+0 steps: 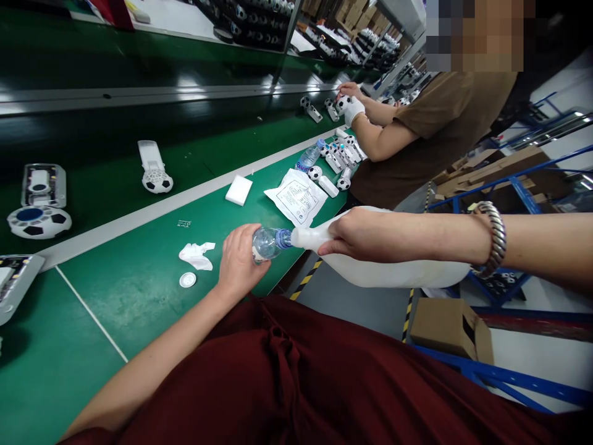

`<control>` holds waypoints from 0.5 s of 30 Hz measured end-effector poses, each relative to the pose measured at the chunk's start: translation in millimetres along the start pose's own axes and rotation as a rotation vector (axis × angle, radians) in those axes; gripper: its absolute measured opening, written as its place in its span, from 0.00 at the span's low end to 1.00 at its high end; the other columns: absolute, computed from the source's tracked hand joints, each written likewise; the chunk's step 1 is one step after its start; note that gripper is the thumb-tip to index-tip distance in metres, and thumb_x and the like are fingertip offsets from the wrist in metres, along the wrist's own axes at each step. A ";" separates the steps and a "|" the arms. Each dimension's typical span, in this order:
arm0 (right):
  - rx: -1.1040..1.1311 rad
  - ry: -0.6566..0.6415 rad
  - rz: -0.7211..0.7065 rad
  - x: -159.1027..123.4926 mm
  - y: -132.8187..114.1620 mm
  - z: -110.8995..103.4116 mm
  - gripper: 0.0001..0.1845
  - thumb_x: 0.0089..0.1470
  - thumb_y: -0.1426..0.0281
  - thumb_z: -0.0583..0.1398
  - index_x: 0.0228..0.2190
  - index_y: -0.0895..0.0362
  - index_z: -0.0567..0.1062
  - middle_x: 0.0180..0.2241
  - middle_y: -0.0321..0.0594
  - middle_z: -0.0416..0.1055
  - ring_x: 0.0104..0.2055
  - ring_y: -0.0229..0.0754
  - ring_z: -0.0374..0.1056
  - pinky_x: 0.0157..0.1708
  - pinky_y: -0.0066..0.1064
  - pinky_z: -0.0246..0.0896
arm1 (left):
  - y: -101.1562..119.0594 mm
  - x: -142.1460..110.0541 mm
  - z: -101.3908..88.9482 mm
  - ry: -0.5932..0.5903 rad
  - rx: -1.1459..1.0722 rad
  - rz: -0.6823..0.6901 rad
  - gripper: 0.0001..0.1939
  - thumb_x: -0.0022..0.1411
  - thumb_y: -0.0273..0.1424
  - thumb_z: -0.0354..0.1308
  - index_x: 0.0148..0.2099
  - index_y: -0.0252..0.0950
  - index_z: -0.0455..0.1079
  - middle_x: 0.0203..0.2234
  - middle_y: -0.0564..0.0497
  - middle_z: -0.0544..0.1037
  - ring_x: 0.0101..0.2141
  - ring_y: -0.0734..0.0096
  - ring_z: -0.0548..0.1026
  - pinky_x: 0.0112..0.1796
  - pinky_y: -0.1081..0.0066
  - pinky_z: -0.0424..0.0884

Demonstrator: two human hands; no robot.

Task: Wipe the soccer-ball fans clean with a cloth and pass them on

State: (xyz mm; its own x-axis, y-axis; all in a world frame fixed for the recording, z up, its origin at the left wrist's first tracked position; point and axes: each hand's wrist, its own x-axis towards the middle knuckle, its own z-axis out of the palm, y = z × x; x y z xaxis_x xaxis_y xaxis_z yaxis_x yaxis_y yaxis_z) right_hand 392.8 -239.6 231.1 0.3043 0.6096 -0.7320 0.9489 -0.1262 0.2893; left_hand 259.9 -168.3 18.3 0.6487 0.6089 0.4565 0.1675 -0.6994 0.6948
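Seemingly pouring step: left hand curled round bottle, right hand wrapped round neck of jug, mouths meeting above bench; flow unclear. Next move likely calls for steady alignment.

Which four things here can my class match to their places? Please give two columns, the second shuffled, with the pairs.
Column one
1. Nearer clear plastic bottle with a blue neck
2. Large whitish plastic container
3. Small round white lid
4. Coiled silver-coloured bracelet

Column two
A. Beside a crumpled white scrap
B. In the right hand
C. Around the right arm
D. In the left hand

Pairs: 1-D, 2-B, 3-A, 4-C
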 end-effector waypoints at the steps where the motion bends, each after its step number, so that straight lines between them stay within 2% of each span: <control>1: 0.002 0.005 -0.003 0.3 0.6 0.4 0.26 0.59 0.56 0.47 0.29 0.63 0.74 0.26 0.47 0.70 0.25 0.40 0.66 0.24 0.28 0.53 | 0.3 0.4 -0.2 -0.001 0.001 -0.001 0.28 0.46 0.25 0.58 0.51 0.35 0.56 0.44 0.42 0.69 0.47 0.56 0.66 0.46 0.57 0.66; 15: -0.020 -0.002 -0.030 3.4 4.7 1.5 0.28 0.59 0.54 0.46 0.27 0.62 0.74 0.22 0.44 0.69 0.21 0.37 0.63 0.21 0.27 0.49 | -1.2 0.8 2.5 0.007 -0.003 -0.005 0.28 0.46 0.25 0.58 0.51 0.35 0.56 0.44 0.42 0.69 0.47 0.56 0.67 0.46 0.57 0.65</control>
State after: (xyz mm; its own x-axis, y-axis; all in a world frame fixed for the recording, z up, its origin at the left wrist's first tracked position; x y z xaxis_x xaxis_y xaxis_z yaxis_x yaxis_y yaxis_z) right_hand 398.4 -239.3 229.1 0.2759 0.6111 -0.7420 0.9558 -0.0925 0.2792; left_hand 262.1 -167.9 16.4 0.6424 0.6153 0.4570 0.1684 -0.6950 0.6990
